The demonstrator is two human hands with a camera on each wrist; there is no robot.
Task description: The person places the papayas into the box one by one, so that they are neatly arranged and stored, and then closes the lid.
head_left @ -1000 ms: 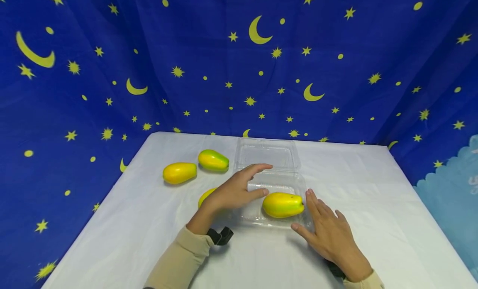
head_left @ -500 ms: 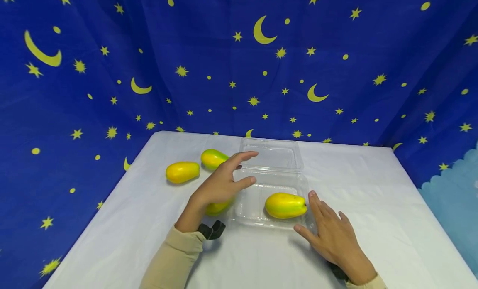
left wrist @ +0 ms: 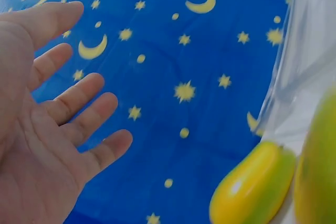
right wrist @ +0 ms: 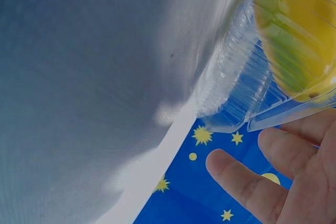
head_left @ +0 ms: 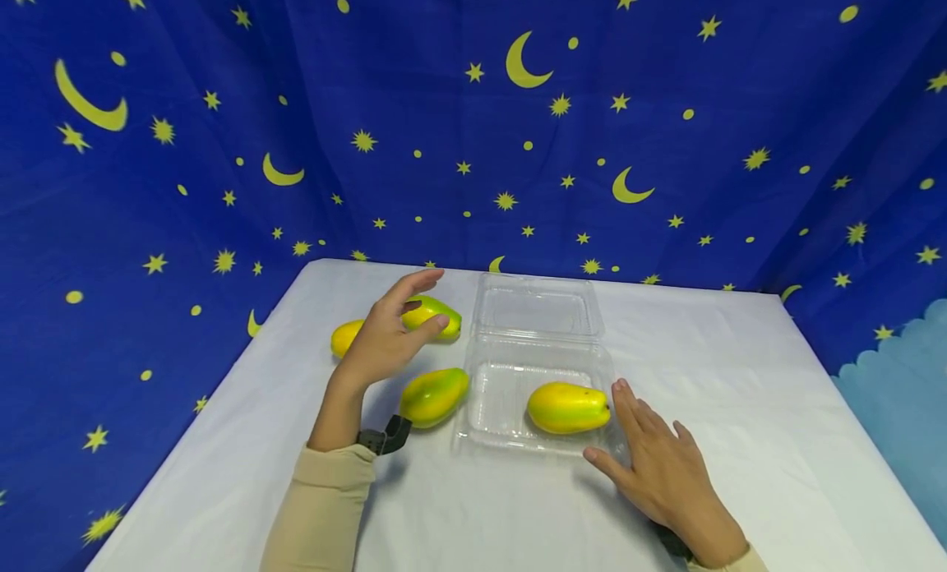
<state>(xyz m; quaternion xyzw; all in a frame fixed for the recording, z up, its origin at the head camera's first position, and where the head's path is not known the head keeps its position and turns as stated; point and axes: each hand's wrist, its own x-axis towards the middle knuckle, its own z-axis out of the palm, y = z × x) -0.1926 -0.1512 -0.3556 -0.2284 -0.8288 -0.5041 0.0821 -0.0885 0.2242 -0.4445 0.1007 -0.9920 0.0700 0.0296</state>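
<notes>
One plump, smooth, yellow-and-green papaya (head_left: 568, 408) lies in the near half of a clear, ridged plastic clamshell box (head_left: 488, 408), over towards its right wall, narrow end to the right. The clear rectangular lid (head_left: 538, 307) is folded back flat on the far side, which leaves the near half reachable from above. Just beside the right wall I see the person's right hand (head_left: 658, 461), fingers fairly straight and slightly apart, thumb held away, clasping nothing; I'd guess it is there to steady the light plastic, though I can't tell whether the fingertips touch it. The left hand (head_left: 381, 338) hangs over the left part of the table, fingers spread and thumb well out, also holding nothing, a shape that would suit a rounded fruit. It partly hides a greener papaya (head_left: 442, 315) left of the lid, and most of a yellower papaya (head_left: 345, 339) farther left. A mottled papaya (head_left: 432, 399) rests near the box's left wall. The white cloth (head_left: 533, 514) beneath probably helps keep these rounded shapes from rolling.
</notes>
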